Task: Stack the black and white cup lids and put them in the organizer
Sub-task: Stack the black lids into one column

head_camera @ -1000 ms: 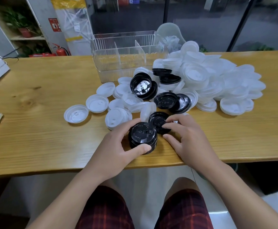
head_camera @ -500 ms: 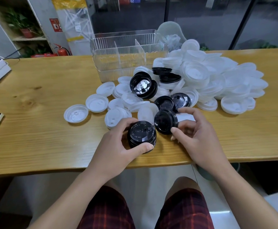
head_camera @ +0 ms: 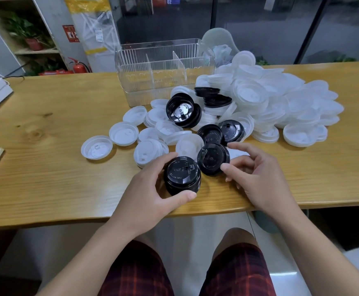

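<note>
On the wooden worktop (head_camera: 46, 116), a big heap of white lids (head_camera: 281, 103) beside the clear organizer (head_camera: 163, 71), then a short black lid stack (head_camera: 181, 177) gripped by the left hand (head_camera: 153, 195), and one tilted black lid (head_camera: 212, 159) pinched by the right hand (head_camera: 259, 180).

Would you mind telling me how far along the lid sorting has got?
Done: a short stack of black plastic cup lids stands at the wooden table's front edge, gripped by the left hand. In hand: the right hand holds one tilted black lid beside that stack. Left: several loose black lids, the large heap of white plastic lids, and the clear ribbed organizer, which looks empty.
</note>
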The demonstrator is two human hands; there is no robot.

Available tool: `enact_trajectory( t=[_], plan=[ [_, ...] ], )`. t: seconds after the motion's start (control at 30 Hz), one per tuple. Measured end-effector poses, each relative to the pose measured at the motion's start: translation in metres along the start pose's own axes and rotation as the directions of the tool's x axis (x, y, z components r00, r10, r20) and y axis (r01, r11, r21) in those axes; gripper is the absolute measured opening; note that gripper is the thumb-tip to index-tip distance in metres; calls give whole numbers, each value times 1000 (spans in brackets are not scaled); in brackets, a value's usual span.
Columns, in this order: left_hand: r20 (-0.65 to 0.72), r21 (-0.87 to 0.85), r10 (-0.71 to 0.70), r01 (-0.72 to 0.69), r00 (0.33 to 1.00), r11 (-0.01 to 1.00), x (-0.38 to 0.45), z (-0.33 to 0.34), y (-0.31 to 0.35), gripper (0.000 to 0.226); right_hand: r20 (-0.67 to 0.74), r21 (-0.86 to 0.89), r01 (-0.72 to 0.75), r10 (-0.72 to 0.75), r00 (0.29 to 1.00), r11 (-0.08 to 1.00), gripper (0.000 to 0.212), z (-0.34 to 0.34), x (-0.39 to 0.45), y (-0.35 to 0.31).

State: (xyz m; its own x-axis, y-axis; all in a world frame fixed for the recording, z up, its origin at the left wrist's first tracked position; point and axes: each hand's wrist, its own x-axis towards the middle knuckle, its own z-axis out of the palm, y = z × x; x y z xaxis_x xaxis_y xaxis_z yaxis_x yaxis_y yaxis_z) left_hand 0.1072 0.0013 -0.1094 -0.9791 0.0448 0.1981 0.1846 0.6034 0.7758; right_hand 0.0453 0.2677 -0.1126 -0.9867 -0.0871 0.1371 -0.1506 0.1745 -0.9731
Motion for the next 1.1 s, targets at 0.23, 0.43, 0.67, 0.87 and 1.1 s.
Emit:
enact_trajectory(
  t=[0.23, 0.43, 0.67, 0.87, 1.1],
  plan=[
    [15, -8, 15, -15, 1000, 1000, -1, -1, 1, 71, -53, -551, 152, -216, 975, 821, 41, -6, -9, 0],
    [6, 11, 19, -19, 1000, 1000, -3, -1, 1, 72, 170, -713, 311, -275, 946, 629, 78, 10, 1, -1],
    [11, 20, 26, -26, 1000, 999, -4, -3, 1, 72, 141, -561, 252, -208, 968, 788, 75, 11, 3, -6],
    [14, 29, 32, -33, 999, 999, -2, -3, 2, 70, 143, -493, 239, -193, 971, 836, 64, 7, 6, -6],
    [17, 43, 48, -49, 999, 998, -3, -4, 2, 69, 116, -504, 289, -268, 956, 814, 52, 13, 4, -13]
  ],
)
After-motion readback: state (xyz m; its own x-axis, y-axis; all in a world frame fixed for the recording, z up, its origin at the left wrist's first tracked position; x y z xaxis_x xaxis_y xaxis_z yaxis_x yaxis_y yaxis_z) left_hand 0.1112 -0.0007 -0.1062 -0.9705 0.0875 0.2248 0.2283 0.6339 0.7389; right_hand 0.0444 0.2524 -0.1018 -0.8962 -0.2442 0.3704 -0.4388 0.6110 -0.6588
